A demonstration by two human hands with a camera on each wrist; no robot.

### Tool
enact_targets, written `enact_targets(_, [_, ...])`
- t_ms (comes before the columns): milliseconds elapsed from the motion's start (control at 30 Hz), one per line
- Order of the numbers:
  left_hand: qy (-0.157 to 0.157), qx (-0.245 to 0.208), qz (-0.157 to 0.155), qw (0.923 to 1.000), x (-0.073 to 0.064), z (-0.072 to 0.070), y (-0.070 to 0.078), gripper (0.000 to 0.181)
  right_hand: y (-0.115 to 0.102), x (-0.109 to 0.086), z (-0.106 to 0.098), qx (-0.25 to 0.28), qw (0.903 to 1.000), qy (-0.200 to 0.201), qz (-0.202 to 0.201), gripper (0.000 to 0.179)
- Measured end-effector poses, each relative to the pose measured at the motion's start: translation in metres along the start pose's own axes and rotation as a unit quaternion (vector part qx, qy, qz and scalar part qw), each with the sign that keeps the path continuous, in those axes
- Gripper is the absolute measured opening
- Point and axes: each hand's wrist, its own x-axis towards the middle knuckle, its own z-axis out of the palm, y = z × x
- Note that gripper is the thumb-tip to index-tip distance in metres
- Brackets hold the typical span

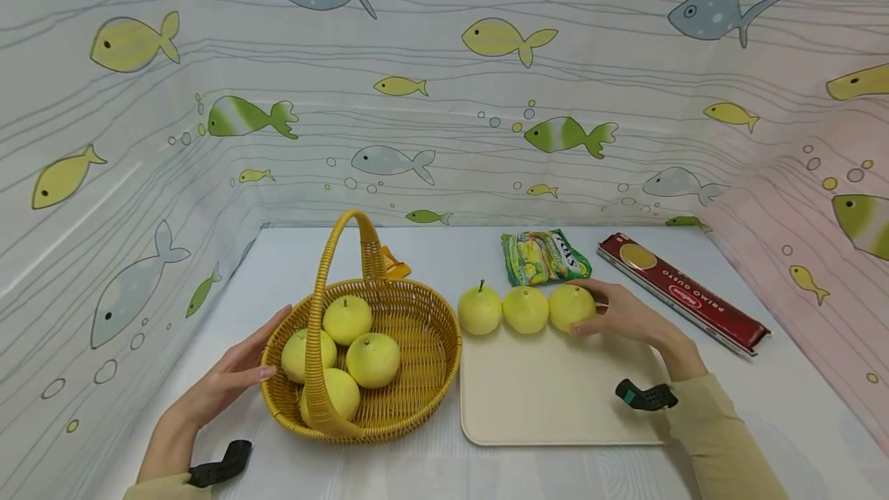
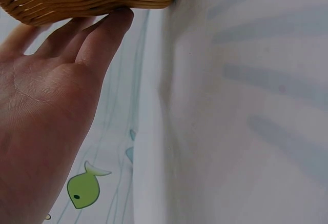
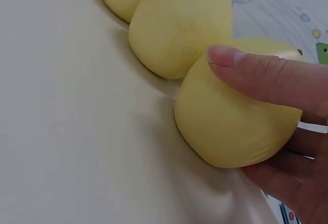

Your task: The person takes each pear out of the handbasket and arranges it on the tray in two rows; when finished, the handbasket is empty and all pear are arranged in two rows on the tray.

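Observation:
My right hand (image 1: 621,313) holds a yellow pear (image 1: 572,309) at the tray's far edge, its thumb across the near side and the fingers curled behind. Two more pears, a middle one (image 1: 525,310) and a stemmed one (image 1: 480,310), line up to its left on the cream tray (image 1: 556,400). Several pears, one of them a front pear (image 1: 373,359), lie inside a yellow wicker basket (image 1: 424,376) with a tall handle. Against the basket's left side rests my left hand (image 1: 225,376), fingers extended along the outer wall, as the left wrist view also shows.
Behind the pears lies a green candy bag (image 1: 545,256). A long red pasta packet (image 1: 684,292) slants along the right side. Something small and orange (image 1: 394,262) shows behind the basket. Fish-printed walls (image 1: 417,114) enclose the white table.

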Motion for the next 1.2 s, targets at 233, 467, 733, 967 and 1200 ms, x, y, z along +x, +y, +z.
enact_targets(233, [0.006,0.003,-0.005,1.0,-0.001,-0.001,-0.003,0.076,0.0,-0.002,-0.004,0.003,0.9997,0.018,-0.013,0.082])
enact_targets(467, [0.002,0.002,0.007,1.0,0.0,0.0,-0.001,0.077,-0.006,-0.004,-0.011,0.04,0.9984,0.031,-0.024,0.074])
enact_targets(733, [0.005,0.006,0.005,1.0,0.0,-0.001,-0.003,0.077,-0.015,-0.006,-0.015,0.069,0.9955,0.049,-0.041,0.068])
enact_targets(967, [0.009,0.01,0.001,0.9999,0.0,-0.001,-0.004,0.076,-0.028,-0.009,-0.017,0.075,0.9918,0.082,-0.063,0.062])
enact_targets(1200, [0.011,0.01,-0.005,0.9999,-0.001,-0.002,-0.005,0.076,-0.044,-0.01,-0.014,0.055,0.988,0.126,-0.07,0.059])
